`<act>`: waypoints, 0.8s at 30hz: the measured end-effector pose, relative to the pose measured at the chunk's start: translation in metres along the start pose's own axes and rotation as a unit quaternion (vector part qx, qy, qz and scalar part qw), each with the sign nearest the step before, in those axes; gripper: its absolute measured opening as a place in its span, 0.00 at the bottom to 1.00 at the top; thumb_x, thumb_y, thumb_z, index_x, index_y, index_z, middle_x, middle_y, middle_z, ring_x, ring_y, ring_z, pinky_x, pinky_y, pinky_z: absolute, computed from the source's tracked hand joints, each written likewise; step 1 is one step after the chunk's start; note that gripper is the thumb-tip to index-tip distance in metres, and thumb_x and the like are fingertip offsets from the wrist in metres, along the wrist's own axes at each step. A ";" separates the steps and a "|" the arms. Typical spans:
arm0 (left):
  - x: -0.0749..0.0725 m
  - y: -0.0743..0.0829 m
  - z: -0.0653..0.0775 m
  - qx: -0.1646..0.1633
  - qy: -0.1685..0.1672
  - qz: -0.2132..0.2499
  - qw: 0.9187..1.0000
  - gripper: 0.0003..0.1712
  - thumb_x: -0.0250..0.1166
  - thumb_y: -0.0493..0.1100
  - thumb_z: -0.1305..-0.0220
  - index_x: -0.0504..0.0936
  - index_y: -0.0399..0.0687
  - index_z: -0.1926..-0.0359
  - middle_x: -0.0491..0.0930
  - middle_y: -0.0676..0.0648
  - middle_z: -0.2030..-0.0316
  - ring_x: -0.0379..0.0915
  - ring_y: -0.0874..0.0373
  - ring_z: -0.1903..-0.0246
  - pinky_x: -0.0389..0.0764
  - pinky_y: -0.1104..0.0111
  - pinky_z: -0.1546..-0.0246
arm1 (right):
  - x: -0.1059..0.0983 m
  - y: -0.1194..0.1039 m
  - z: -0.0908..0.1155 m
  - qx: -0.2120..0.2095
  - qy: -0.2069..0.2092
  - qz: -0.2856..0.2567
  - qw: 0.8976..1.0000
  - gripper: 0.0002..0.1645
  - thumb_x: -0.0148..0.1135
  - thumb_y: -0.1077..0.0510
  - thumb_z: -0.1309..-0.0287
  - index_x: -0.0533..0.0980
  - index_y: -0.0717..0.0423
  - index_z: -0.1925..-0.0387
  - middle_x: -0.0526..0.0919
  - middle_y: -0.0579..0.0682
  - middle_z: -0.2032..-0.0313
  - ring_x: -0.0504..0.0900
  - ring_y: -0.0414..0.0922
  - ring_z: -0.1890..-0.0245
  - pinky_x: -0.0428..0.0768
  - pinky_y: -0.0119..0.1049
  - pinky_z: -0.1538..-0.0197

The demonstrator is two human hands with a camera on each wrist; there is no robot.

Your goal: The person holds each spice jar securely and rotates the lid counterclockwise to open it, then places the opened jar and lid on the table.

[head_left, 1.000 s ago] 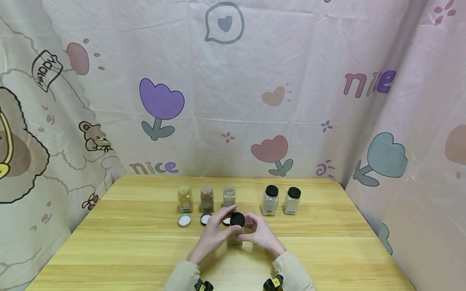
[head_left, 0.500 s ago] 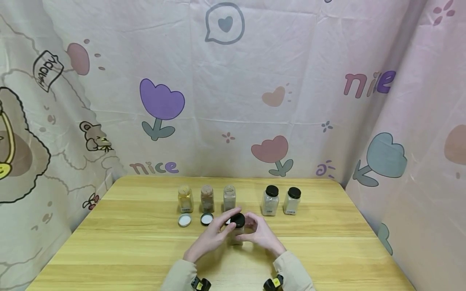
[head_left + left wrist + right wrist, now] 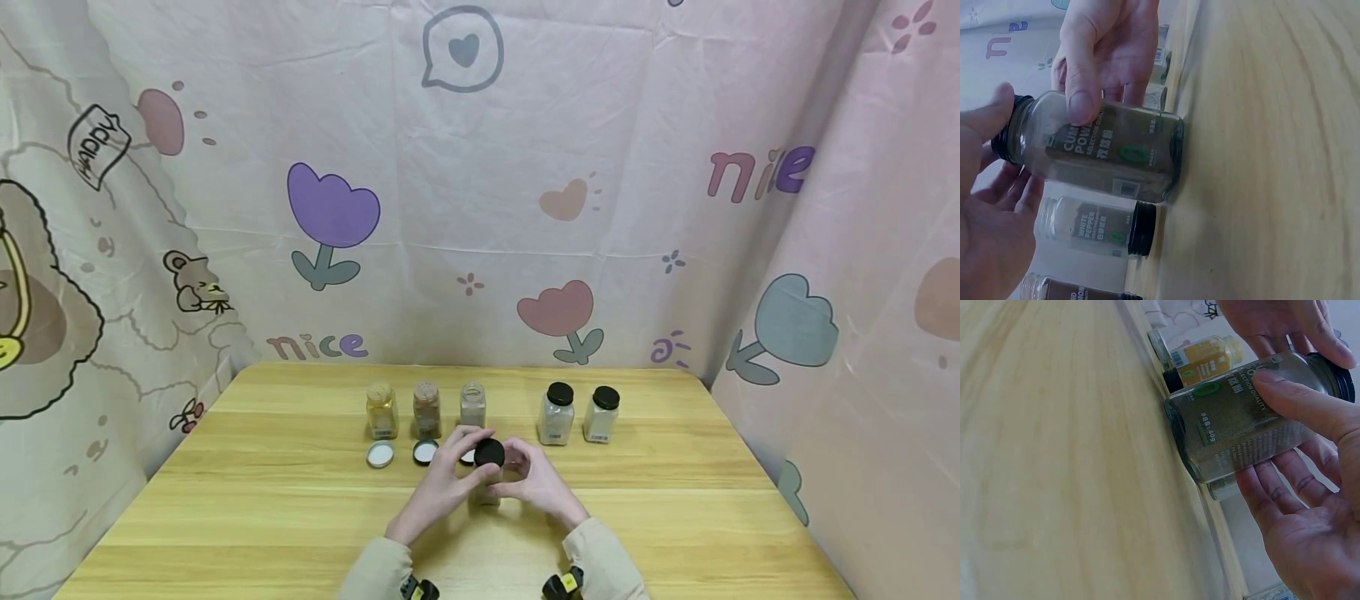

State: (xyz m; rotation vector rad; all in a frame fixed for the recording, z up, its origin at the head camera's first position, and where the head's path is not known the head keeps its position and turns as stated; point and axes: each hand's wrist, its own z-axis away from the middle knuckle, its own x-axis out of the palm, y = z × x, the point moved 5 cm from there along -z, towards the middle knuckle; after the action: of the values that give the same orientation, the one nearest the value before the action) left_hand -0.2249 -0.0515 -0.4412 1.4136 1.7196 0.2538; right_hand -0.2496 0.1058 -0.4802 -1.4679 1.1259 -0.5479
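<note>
A square glass jar of cumin powder (image 3: 1132, 140) stands upright near the middle of the wooden table, its black screw lid (image 3: 489, 452) on its neck. My left hand (image 3: 441, 486) grips that lid, thumb on the near side and fingers on the far side. Lower down, my right hand (image 3: 542, 485) holds the jar body between thumb and fingers, as the right wrist view shows. Just behind stands a lidless white pepper jar (image 3: 472, 406). A lid (image 3: 468, 457) lying white side up in front of it is partly hidden by my left hand.
Left of the white pepper are an uncapped brown spice jar (image 3: 427, 412) and a yellow one (image 3: 382, 414). In front of them lie two upturned lids, one dark-rimmed (image 3: 425, 452), one paler (image 3: 380, 454). Two black-capped jars, one larger (image 3: 557, 415) and one smaller (image 3: 602, 415), stand back right.
My left hand swung slightly left with its thumb over the lid, then came back to grip the lid's near side. My right hand and the cumin jar stayed in place.
</note>
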 end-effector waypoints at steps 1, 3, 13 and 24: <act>0.000 0.000 0.000 -0.004 -0.005 -0.002 1.000 0.27 0.69 0.40 0.36 0.77 0.41 0.36 0.79 0.41 0.44 0.79 0.48 0.47 0.83 0.55 0.44 | 0.000 0.000 0.000 0.000 0.000 0.000 1.000 0.27 0.76 0.65 0.51 0.75 0.66 0.49 0.83 0.67 0.51 0.83 0.32 0.54 0.80 0.25 0.42; 0.000 0.000 0.001 -0.020 -0.027 0.013 0.999 0.28 0.67 0.41 0.33 0.74 0.42 0.34 0.77 0.41 0.39 0.76 0.45 0.40 0.80 0.51 0.38 | 0.000 0.000 0.000 -0.002 0.000 0.000 1.000 0.27 0.76 0.65 0.51 0.75 0.67 0.49 0.83 0.67 0.51 0.83 0.32 0.54 0.80 0.25 0.42; -0.002 0.004 0.000 -0.016 -0.085 0.065 0.994 0.25 0.57 0.38 0.26 0.70 0.39 0.31 0.74 0.39 0.33 0.72 0.42 0.35 0.77 0.57 0.33 | -0.001 0.000 0.001 -0.011 0.004 0.004 1.000 0.28 0.76 0.65 0.50 0.75 0.67 0.48 0.84 0.68 0.50 0.83 0.30 0.54 0.80 0.25 0.43; 0.002 0.002 0.000 -0.006 -0.013 0.027 1.000 0.26 0.68 0.40 0.35 0.77 0.39 0.37 0.78 0.41 0.38 0.73 0.43 0.38 0.78 0.56 0.35 | -0.001 0.000 0.000 -0.008 0.004 -0.001 1.000 0.29 0.76 0.66 0.52 0.74 0.67 0.48 0.83 0.68 0.51 0.83 0.30 0.53 0.79 0.24 0.40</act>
State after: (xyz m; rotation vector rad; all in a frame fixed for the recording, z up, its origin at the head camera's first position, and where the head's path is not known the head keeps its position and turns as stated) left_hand -0.2232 -0.0491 -0.4412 1.4505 1.6583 0.2748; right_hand -0.2498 0.1067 -0.4803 -1.4814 1.1373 -0.5489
